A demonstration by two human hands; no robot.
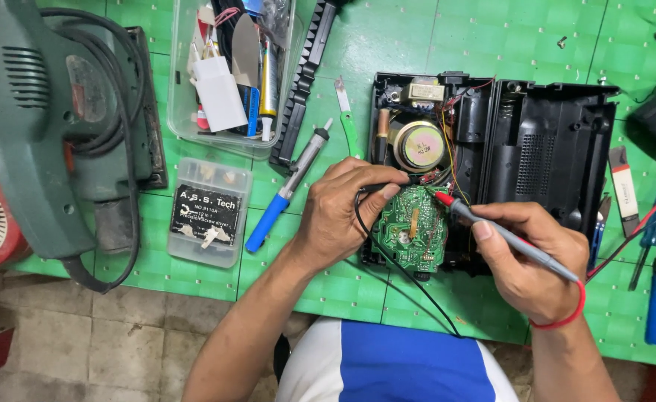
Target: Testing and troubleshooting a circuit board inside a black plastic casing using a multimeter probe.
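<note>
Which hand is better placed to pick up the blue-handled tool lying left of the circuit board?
Left hand, probably: the tool lies just beside it. The right hand is beyond the board.

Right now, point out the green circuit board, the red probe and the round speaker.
green circuit board (410,231), head view, on its bare middle.
red probe (447,201), head view, on its red tip section near the board, held by the right hand (525,260).
round speaker (418,146), head view, on its metal centre.

My left hand (339,212) curls knuckles-up, fingertips pinched together — my right hand (529,260) lies palm-up, thumb and fingers closed in a pen grip, both forearms angling inward
</note>
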